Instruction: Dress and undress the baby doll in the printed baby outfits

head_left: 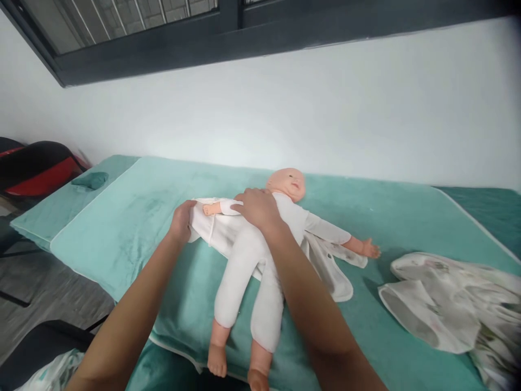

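Note:
A baby doll (pixel 248 255) in a white long-sleeved suit lies on its back on the green-covered bed (pixel 109 222), head toward the wall. Spread beneath it is a white baby garment (pixel 226 233), whose other side (pixel 328 271) shows under the doll's outstretched arm. My left hand (pixel 182 220) is closed on the garment's edge at the left, near the doll's small hand. Across the doll's chest and upper arm lies my right hand (pixel 257 209), its fingers bent toward the doll's sleeve. Whether those fingers grip the sleeve or only rest on it is hidden.
A crumpled pale printed cloth (pixel 448 304) lies on the bed at the right. Behind the bed rises a white wall (pixel 345 114) with a dark-framed window. Black and red chairs (pixel 44 168) stand at the far left; a dark seat (pixel 44 347) holds a white packet.

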The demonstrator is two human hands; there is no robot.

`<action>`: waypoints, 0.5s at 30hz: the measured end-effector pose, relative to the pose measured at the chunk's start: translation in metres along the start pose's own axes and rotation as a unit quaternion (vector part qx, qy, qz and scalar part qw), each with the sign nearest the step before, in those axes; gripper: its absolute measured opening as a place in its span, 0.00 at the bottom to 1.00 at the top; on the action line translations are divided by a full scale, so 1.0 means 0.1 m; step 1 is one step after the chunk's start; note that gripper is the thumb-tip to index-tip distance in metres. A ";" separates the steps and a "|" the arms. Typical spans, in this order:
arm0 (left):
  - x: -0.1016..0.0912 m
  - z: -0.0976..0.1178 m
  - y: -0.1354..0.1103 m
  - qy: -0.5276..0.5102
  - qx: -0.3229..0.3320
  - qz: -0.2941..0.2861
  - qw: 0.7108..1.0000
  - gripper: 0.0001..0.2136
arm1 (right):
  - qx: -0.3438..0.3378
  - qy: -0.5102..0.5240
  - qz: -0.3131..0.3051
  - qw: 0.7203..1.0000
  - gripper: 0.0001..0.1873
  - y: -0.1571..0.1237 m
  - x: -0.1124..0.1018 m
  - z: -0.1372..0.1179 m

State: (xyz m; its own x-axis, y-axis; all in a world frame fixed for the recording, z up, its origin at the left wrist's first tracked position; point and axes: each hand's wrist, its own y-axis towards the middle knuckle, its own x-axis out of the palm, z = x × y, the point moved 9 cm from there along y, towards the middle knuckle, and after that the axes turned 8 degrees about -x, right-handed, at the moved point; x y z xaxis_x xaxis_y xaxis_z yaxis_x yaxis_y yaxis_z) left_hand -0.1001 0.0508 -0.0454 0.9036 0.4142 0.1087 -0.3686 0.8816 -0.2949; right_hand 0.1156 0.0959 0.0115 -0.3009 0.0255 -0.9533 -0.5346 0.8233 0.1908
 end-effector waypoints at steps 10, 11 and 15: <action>1.16 0.14 -0.82 0.160 0.121 -0.187 0.962 0.17 | -0.053 0.021 0.060 0.997 0.19 -0.13 -0.15 -0.10; 1.16 0.13 -0.82 0.169 0.126 -0.176 0.962 0.18 | -0.029 0.023 0.087 0.996 0.19 -0.19 -0.23 0.00; 0.97 0.10 -0.77 0.185 0.139 -0.124 0.965 0.21 | 0.167 0.037 0.148 0.974 0.21 -0.68 -0.43 0.68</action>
State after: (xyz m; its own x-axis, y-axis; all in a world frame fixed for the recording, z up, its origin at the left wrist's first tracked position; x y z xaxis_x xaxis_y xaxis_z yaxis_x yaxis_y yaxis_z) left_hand 0.0138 0.0248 -0.0028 0.9685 0.1184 -0.2191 -0.1284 0.9912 -0.0317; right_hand 0.2188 0.0776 0.0239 -0.4657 0.2596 -0.8460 -0.1320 0.9249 0.3565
